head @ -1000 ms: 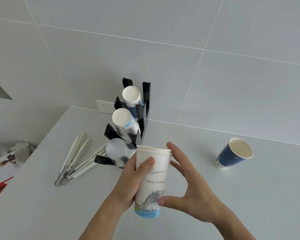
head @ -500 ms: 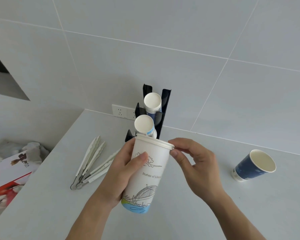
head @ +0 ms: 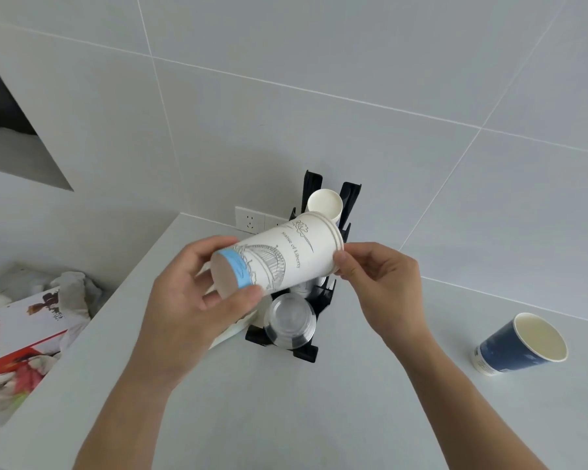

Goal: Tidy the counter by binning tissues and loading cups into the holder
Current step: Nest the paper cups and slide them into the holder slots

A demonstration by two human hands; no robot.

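The white paper cup lay tipped almost on its side in the air above the counter, in front of the black cup holder. Its long axis ran from lower left to upper right: the base with the blue band faced the camera and to the left, and the rim pointed up and away toward the holder and the tiled wall.

The left hand gripped the base end, the thumb pressed on the near side under the blue band and the other fingers curled round the far side. The right hand pinched the rim between the thumb and the fingertips, the fingers bent and close together.

The holder stood by the wall, just beside a wall socket. A clear plastic cup lay in its lowest slot with its mouth toward the camera, and a white cup sat in the top slot; the held cup hid the slots between them. A blue paper cup lay on its side well to the right, its mouth open toward the camera. Off the left edge of the counter sat a bin with crumpled tissues and printed packaging.
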